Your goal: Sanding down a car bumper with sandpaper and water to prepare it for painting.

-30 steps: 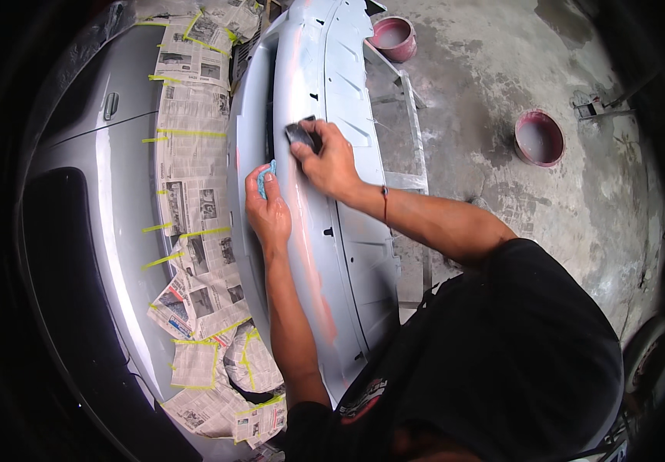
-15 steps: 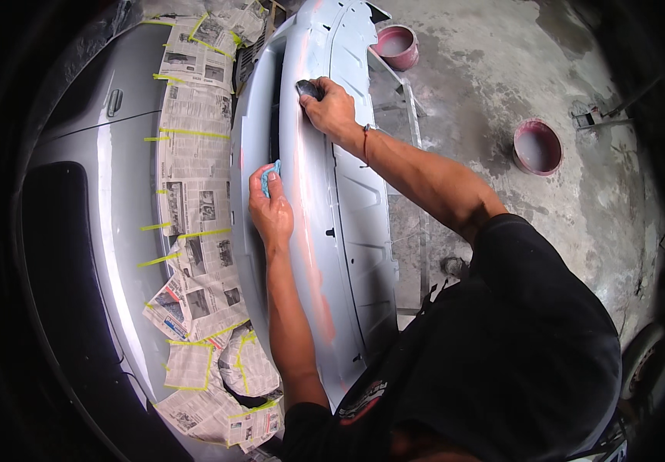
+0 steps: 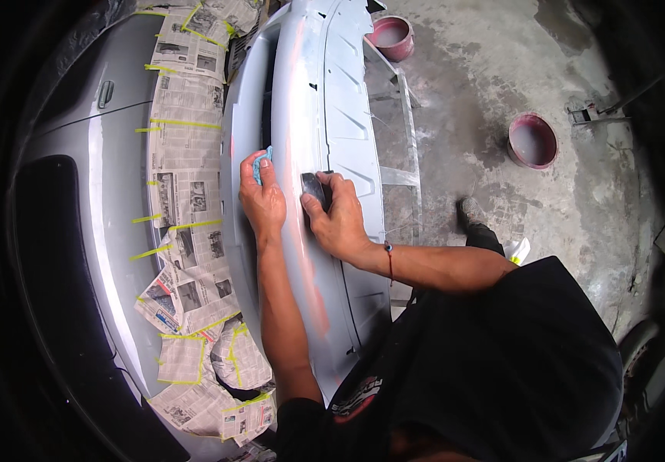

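A long light-grey car bumper (image 3: 321,269) runs from top to bottom in front of me, with pinkish sanded streaks along its ridge. My right hand (image 3: 339,218) is closed around a dark sanding block (image 3: 313,189) and presses it flat on the bumper's upper face. My left hand (image 3: 263,196) rests at the bumper's left side, beside its dark slot, with a crumpled light-blue cloth (image 3: 261,166) held between thumb and fingers. Part of the cloth is hidden by the fingers.
At left stands a grey car (image 3: 109,231), its edge covered by newspaper (image 3: 186,169) and yellow tape. A metal stand (image 3: 409,138) supports the bumper. Two reddish buckets of cloudy liquid, one farther back (image 3: 392,38) and one at right (image 3: 533,141), sit on the wet concrete floor.
My right hand has drawn the sanding block along the bumper toward me, down to beside my left hand. The left hand still grips the cloth. My view has shifted slightly.
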`<state>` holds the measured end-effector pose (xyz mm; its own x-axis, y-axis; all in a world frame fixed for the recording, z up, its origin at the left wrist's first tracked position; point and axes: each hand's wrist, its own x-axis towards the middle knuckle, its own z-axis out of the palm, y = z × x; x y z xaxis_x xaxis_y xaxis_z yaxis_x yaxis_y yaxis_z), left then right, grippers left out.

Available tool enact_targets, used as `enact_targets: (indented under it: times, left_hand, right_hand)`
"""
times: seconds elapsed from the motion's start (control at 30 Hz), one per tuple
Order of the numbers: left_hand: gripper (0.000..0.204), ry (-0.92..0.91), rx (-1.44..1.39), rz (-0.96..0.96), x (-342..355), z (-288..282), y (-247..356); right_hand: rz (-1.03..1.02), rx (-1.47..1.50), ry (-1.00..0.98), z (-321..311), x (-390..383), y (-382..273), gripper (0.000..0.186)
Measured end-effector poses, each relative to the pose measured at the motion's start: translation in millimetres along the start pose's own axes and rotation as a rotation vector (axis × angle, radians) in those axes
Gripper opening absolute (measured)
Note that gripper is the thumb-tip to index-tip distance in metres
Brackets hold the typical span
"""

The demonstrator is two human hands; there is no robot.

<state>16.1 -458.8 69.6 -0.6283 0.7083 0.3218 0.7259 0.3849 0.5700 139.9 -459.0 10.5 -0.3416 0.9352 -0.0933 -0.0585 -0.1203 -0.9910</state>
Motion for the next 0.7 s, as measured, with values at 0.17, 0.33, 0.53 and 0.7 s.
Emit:
enact_targets:
  times: [0.17,0.33,0.53,0.7]
  left_hand:
    - [0.028,0.044,-0.022,0.101,-1,1,-4]
    - [0.029,0.02,-0.008,0.046,2,-1,0]
    - [0.028,0.028,-0.022,0.06,-3,1,2]
    - [0.029,0.009,0.024,0.083,0,2,-4]
  right_hand:
    - [0.056,-0.065,0.105,6,76,-30,0.044]
    - [-0.034,-0.013,-0.066,-6,-24,-13,0.047]
    - [0.002,-0.068,0.058,-2,47,-31,0.045]
    - [-0.013,-0.062,0.021,-3,1,-25,0.045]
